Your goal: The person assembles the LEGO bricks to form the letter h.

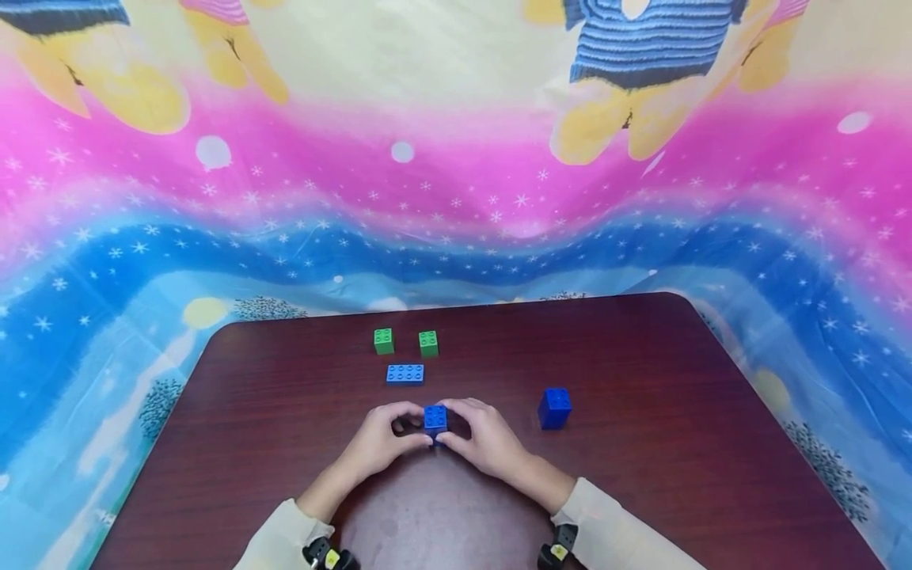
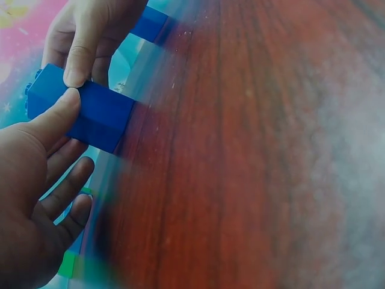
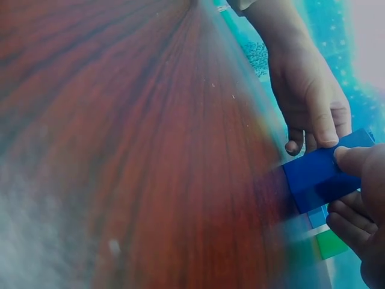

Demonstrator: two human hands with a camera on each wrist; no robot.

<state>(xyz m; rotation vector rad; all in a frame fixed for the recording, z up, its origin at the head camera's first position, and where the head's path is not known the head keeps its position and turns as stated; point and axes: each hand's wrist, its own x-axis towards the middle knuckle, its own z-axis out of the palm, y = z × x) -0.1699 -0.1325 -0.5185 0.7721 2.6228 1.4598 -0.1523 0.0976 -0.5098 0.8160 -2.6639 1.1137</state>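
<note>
Two grips [image 1: 379, 437] [image 1: 492, 440] hold one dark-blue block [image 1: 435, 419], two green blocks [image 1: 384, 342] [image 1: 428, 343] beyond.

Pale off-white long sleeves [image 1: 281, 538], black wrist-worn devices [image 1: 566, 535], small yellow markings [image 1: 332, 559], bare hands [image 1: 378, 440]

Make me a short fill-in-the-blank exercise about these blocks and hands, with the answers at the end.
1. The gripped block, held by the left hand and right hand, is coloured ____.
2. There are ____ green blocks.
3. The flat light-blue block shows ____ studs on top.
4. A separate tall block stands to the person's ____ of both hands.

Answers: blue; two; eight; right.
</note>
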